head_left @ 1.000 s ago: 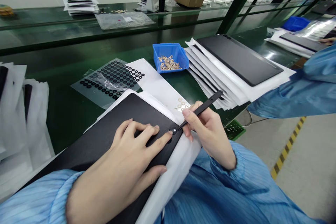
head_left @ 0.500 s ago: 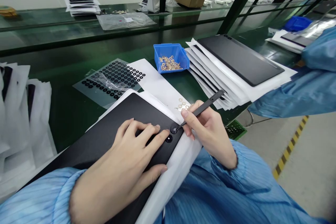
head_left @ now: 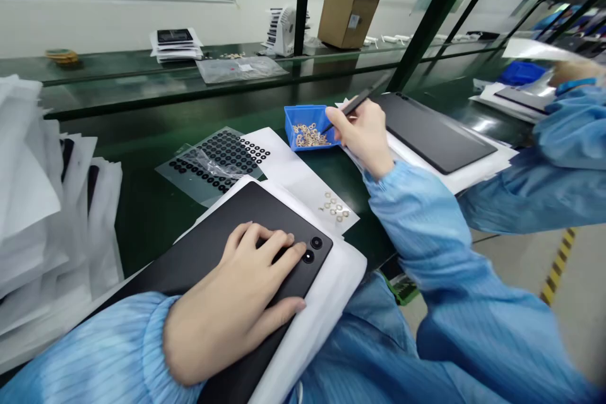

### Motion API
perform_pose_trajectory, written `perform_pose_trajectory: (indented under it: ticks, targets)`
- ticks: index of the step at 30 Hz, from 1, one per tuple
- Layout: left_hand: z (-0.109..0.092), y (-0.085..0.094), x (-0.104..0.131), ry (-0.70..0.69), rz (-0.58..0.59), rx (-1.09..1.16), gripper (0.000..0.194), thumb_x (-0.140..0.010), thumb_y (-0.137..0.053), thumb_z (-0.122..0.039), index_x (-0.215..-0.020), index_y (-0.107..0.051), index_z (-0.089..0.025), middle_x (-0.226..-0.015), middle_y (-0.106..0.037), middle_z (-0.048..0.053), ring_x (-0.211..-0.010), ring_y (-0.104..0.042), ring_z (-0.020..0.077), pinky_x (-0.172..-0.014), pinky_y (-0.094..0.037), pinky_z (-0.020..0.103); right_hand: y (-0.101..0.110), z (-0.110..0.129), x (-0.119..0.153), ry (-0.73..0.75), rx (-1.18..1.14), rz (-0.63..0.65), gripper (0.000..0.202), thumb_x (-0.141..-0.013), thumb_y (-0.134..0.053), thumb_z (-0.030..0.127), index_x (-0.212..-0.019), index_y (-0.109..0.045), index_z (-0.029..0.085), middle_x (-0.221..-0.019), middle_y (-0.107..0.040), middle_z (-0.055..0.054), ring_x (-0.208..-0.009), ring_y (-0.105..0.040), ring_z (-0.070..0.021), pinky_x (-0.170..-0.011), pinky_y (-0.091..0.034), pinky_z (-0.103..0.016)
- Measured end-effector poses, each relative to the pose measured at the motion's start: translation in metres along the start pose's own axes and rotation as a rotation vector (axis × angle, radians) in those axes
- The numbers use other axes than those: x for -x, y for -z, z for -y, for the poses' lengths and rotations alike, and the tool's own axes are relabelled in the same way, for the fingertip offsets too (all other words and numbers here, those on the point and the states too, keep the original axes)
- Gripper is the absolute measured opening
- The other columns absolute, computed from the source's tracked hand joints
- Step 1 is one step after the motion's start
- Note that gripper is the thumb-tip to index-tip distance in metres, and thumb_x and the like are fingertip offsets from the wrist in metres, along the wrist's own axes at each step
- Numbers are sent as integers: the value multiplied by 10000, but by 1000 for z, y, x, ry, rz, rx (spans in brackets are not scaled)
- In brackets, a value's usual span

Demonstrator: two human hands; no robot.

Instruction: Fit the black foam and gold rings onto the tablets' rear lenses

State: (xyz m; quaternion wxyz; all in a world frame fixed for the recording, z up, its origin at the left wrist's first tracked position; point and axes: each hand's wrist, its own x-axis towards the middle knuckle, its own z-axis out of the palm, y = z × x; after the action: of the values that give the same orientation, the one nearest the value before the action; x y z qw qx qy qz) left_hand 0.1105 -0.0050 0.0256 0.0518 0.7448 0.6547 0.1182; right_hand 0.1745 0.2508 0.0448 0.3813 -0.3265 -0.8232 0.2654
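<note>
Spread flat over a black tablet back (head_left: 279,208), my left hand (head_left: 250,290) lies with its fingertips next to two round camera rings (head_left: 315,243) at the corner. White foam sheeting (head_left: 331,290) is under the tablet. My right hand (head_left: 362,132) pinches black tweezers (head_left: 357,101), their tip pointing down into a blue bin (head_left: 307,112). Small tan rings (head_left: 310,136) fill the bottom of that bin. Whether the tip has caught a ring cannot be made out.
A clear sheet of black rings (head_left: 227,154) and white paper with several pale rings (head_left: 336,205) lie behind the tablet. Wrapped stacks stand left (head_left: 101,214); another tablet (head_left: 435,129) tops a stack at right. A co-worker's sleeve (head_left: 568,126) shows beyond.
My right hand with the tweezers has moved from the camera rings up and away to the blue bin. My left hand stays on the tablet. The view has tilted up.
</note>
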Motion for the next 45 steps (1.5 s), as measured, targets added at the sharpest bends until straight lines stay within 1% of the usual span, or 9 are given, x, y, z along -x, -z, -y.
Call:
perform_pose_trajectory:
  ticks: [3,6,14,22,27,31,36,39,45]
  targets:
    - [0,-1,1,18,0,27,364,-880,-537,-335,-1216,-519,-196,-1116,-568,79,-959,-481,258,-883,-422,469,-18,-19,-51,8,314,80,221,-866,-544,285,-899,-617,79,-923,-653,-163,-938,-611,-281,-887,-455,-384]
    - [0,-2,1,52,3,30,368,-880,-538,-345,-1221,-516,-211,-1130,-563,74,-982,-479,251,-924,-407,479,-39,-30,-75,-18,480,201,322,-877,-527,296,-1031,-604,25,-1072,-619,-223,-1053,-569,-318,-932,-427,-392]
    - [-2,-1,-1,51,8,33,411,-864,-566,-351,-1241,-509,-198,-1099,-569,79,-947,-480,251,-931,-408,494,-72,-36,-75,-22,521,305,358,-814,-617,255,-1089,-599,25,-1098,-591,-249,-1060,-570,-346,-850,-456,-390]
    - [0,-5,0,43,2,47,386,-872,-544,-370,-1220,-516,-204,-1115,-565,84,-947,-479,247,-917,-418,484,-52,-22,-78,-4,494,255,345,-822,-607,283,-1067,-600,41,-1107,-588,-242,-1065,-556,-337,-859,-435,-385]
    - [10,3,-4,67,33,57,407,-841,-578,-382,-1204,-528,-203,-1130,-560,87,-954,-478,258,-906,-415,501,-26,4,-36,75,279,346,343,-920,-420,333,-747,-620,115,-765,-653,-123,-749,-617,-202,-748,-448,-304]
    - [44,15,-9,387,27,-29,528,-831,-545,-466,-1238,-504,-133,-1201,-520,152,-1057,-461,326,-900,-412,536,-7,9,26,157,-19,679,211,-826,-521,255,-682,-622,138,-629,-610,-20,-530,-508,-103,-553,-367,-228]
    - [86,15,-7,578,-9,51,709,-753,-471,-681,-1156,-542,-102,-1048,-552,142,-1008,-520,325,-892,-439,492,-1,1,69,65,-64,792,356,-784,-560,471,-683,-640,139,-538,-467,23,-500,-376,-92,-482,-244,-227]
    - [91,14,-6,524,-16,108,672,-741,-458,-689,-1092,-591,-131,-996,-555,116,-1001,-536,310,-923,-431,476,-2,8,71,127,-121,779,337,-769,-570,452,-637,-594,143,-559,-473,18,-540,-399,-99,-509,-269,-223]
    - [77,25,-7,540,-199,214,535,-720,-493,-639,-933,-596,-159,-917,-566,88,-903,-544,278,-853,-445,432,3,38,61,315,-80,497,286,-771,-561,329,-561,-456,166,-517,-395,30,-511,-346,-91,-522,-238,-238]
